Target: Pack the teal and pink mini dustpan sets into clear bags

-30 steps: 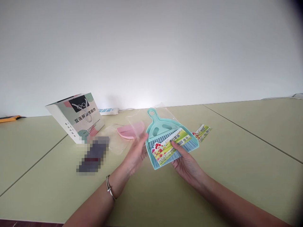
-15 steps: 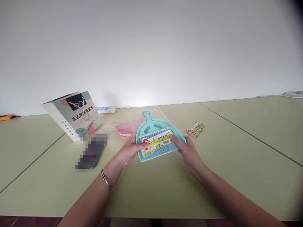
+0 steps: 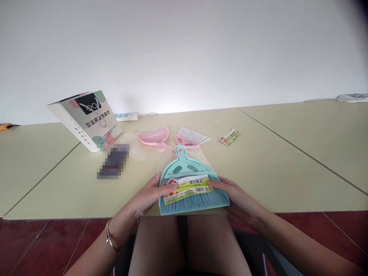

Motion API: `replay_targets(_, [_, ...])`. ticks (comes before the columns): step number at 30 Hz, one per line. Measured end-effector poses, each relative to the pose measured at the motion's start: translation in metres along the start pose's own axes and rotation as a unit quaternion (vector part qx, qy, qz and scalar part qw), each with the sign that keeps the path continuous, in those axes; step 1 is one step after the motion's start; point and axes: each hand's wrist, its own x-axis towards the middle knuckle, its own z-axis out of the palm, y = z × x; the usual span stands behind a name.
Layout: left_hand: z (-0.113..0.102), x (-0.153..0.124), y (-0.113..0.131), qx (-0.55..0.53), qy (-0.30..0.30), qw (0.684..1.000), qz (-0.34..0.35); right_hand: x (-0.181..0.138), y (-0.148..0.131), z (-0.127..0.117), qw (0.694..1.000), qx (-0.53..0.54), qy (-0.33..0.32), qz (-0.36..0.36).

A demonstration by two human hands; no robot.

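A turquoise dustpan and brush set (image 3: 198,199) in a clear plastic bag is between my two hands, above the table's front edge. Its handle points away from me, and a green and yellow label (image 3: 188,188) lies across the bristles. My left hand (image 3: 153,193) grips the left side, thumb on the label. My right hand (image 3: 234,193) grips the right side, its thumb also on the label; the fingers of both hands are mostly hidden behind. Just beyond lie a pink dustpan (image 3: 155,137) and a pink brush (image 3: 186,142) with white bristles.
A paper gift bag (image 3: 94,122) stands at the left, with a blurred dark phone-like object (image 3: 113,163) before it. Clear plastic wrapping (image 3: 136,147) lies beside the pink dustpan. A loose label (image 3: 230,137) is at the right. A white power strip (image 3: 126,116) sits along the wall.
Both hands have drawn the turquoise set closer to me and lower in view. The camera has tilted down. The pink brush, hidden before, now shows.
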Motion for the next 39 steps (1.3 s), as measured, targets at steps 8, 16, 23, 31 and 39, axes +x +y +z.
replay_targets(8, [0.013,-0.047,-0.023,-0.027,0.034,0.998,0.051,-0.042,0.013,-0.022,0.995,-0.029,-0.093,-0.032])
replay_targets(16, [0.01,-0.064,-0.037,0.03,0.123,0.992,0.027,-0.046,0.038,-0.024,0.997,-0.011,-0.017,-0.077])
replay_targets(23, [0.021,-0.055,-0.037,0.027,0.212,0.976,0.043,-0.042,0.049,-0.01,0.979,-0.008,0.145,-0.144])
replay_targets(31, [0.01,-0.059,-0.054,0.342,0.27,0.891,0.127,-0.034,0.053,-0.014,0.965,-0.103,0.145,-0.193])
replay_targets(39, [-0.022,-0.049,-0.062,0.639,0.079,0.663,0.383,-0.044,0.056,-0.06,0.757,-0.494,0.177,-0.389])
